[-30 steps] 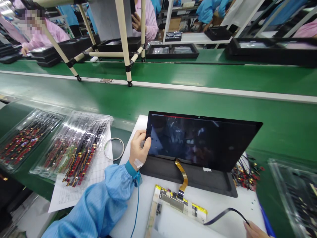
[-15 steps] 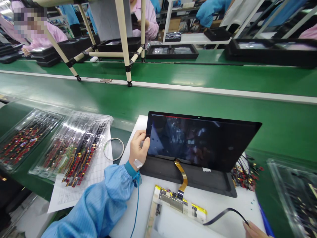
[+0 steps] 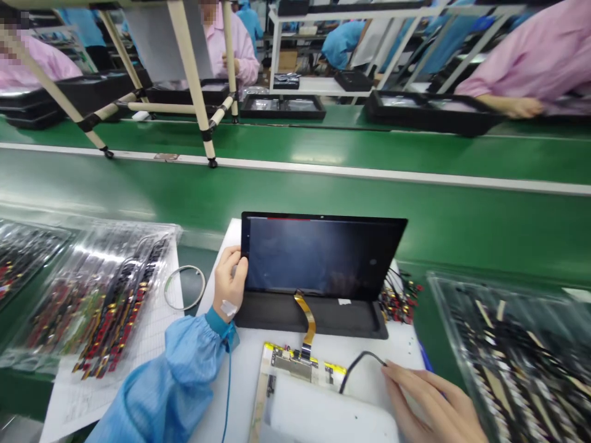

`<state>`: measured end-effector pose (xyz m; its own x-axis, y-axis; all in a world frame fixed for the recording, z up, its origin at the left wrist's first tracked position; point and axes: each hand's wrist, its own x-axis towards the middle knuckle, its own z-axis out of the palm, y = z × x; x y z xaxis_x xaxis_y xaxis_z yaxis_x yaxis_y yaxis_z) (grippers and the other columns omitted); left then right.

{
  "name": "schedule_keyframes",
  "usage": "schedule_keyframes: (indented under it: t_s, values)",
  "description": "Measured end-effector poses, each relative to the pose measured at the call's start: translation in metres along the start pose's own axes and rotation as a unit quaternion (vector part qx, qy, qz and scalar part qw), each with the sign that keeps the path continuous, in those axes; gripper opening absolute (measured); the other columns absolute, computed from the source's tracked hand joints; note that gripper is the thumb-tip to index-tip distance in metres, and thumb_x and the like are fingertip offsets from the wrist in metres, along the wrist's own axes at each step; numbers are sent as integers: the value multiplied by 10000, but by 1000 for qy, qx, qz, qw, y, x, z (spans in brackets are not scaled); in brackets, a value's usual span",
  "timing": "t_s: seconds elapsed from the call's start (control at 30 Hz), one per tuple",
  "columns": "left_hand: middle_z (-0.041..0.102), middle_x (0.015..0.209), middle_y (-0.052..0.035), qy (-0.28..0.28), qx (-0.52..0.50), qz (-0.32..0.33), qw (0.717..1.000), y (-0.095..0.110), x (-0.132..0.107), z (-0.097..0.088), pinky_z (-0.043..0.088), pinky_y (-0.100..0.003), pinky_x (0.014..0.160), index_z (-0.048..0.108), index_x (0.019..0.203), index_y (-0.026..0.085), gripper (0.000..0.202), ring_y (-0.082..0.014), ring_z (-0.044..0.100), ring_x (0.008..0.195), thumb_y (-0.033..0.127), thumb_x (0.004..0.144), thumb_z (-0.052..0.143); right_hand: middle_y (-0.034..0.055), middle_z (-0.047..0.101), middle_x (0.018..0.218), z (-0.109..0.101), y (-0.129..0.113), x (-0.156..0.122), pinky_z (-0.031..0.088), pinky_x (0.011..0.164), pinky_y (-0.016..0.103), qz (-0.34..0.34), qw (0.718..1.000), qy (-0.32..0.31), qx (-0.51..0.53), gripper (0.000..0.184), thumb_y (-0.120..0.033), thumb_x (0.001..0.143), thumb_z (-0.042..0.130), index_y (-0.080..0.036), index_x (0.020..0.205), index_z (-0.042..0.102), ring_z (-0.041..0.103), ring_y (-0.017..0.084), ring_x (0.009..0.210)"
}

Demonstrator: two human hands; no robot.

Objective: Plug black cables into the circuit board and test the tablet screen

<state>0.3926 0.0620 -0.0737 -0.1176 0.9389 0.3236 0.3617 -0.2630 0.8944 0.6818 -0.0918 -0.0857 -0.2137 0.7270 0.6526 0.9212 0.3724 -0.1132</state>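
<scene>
My left hand (image 3: 229,284) grips the left edge of a black tablet display panel (image 3: 323,255), which stands tilted up on a black base (image 3: 341,321). A gold flat ribbon cable (image 3: 305,320) runs down from the panel to a circuit board with yellow tape (image 3: 295,364) lying flat on the white work surface (image 3: 221,394). My right hand (image 3: 429,403) sits at the lower right, its fingertips pinching the end of a thin black cable (image 3: 360,364) beside the board.
A blue wrist-strap cord (image 3: 228,381) trails from my left cuff. Clear trays of wired parts (image 3: 96,295) (image 3: 512,363) flank the work surface, with a wire ring (image 3: 184,288) on the left. Beyond lies a green conveyor (image 3: 323,141), with co-workers in smocks.
The whole view has swung so the panel sits further left. My right hand has risen further into view, drawing the black cable toward the board. A co-worker's arm now shows at upper right.
</scene>
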Motion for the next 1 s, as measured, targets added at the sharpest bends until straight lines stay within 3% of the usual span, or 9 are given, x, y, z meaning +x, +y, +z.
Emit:
schedule_keyframes:
  t_s: [0.17, 0.4, 0.5, 0.6, 0.73, 0.87, 1.0]
  values:
    - [555, 853, -38, 14, -1, 7, 1000, 2, 2, -4, 411, -262, 764, 562, 705, 172, 240, -175, 529, 828, 304, 832, 406, 1, 634, 810, 8, -10, 11, 444, 703, 319, 23, 997, -62, 50, 127, -213, 889, 484, -200, 975, 576, 572, 180, 738]
    - [547, 885, -35, 61, -3, 11, 998, -3, 6, -6, 392, -294, 825, 533, 729, 194, 192, -192, 517, 889, 328, 805, 420, 19, 631, 889, 10, -17, 26, 466, 715, 329, 36, 998, -25, 53, 157, -231, 908, 429, -216, 987, 563, 575, 181, 794]
    - [537, 893, -36, 71, -12, 6, 997, -8, 6, -6, 386, -306, 847, 531, 761, 195, 183, -196, 509, 906, 342, 798, 429, 39, 613, 996, 11, -17, 25, 469, 762, 352, 46, 997, -42, 41, 205, -252, 913, 418, -214, 1076, 537, 564, 205, 893]
    - [525, 884, -32, 81, -27, -1, 996, -13, 8, -6, 385, -312, 851, 513, 797, 194, 173, -194, 506, 900, 349, 795, 436, 61, 561, 1140, 15, -18, 28, 458, 840, 385, 47, 995, -87, 32, 346, -290, 926, 383, -195, 1256, 422, 501, 233, 1055]
    - [523, 852, -16, 97, -47, -4, 994, -14, 9, -6, 417, -294, 777, 492, 876, 200, 174, -175, 522, 821, 344, 799, 432, 98, 471, 1264, 24, -21, 49, 446, 879, 433, -5, 989, -150, 9, 499, -372, 933, 332, -163, 1379, 246, 371, 275, 1206]
    - [538, 848, -15, 110, -48, 2, 993, -14, 10, -7, 434, -286, 732, 500, 884, 204, 171, -169, 534, 789, 336, 799, 433, 113, 494, 1237, 35, -25, 73, 459, 838, 435, -60, 992, -112, -28, 546, -372, 949, 233, -111, 1411, 106, 385, 297, 1184]
    - [543, 886, -30, 127, -40, 19, 991, -22, 10, -7, 441, -306, 745, 503, 915, 200, 179, -175, 543, 809, 322, 799, 440, 104, 474, 1260, 40, -25, 84, 450, 833, 424, -46, 997, -54, -43, 541, -372, 955, 202, -118, 1414, 73, 387, 299, 1176]
